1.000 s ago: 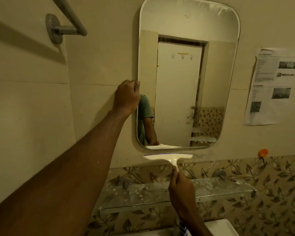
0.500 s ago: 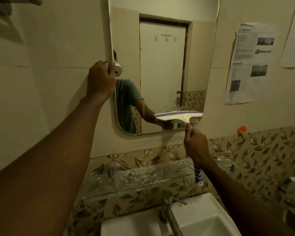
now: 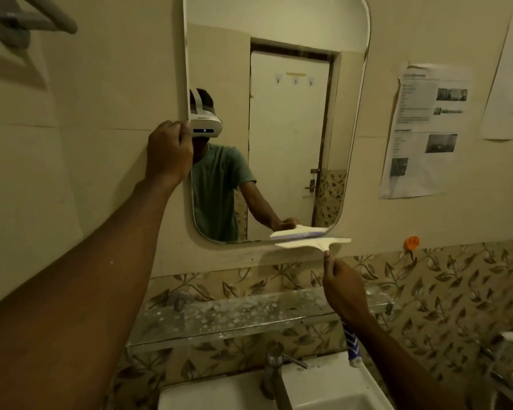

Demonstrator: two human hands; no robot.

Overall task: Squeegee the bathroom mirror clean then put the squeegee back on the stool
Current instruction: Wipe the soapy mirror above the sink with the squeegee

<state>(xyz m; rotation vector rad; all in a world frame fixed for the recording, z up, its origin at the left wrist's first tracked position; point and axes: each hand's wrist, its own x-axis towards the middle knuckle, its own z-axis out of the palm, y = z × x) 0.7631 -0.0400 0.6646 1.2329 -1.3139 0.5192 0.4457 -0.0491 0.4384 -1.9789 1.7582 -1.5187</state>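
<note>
Beige bathroom wall carries the mirror, its left edge gripped by the left hand, while the right hand grasps the squeegee, blade lying horizontal along the mirror's lower-right rim, handle pointing down.

Our single head-worn camera faces the wall-hung mirror at close range, tilted slightly down; the sink lies at 6 o'clock.
</note>
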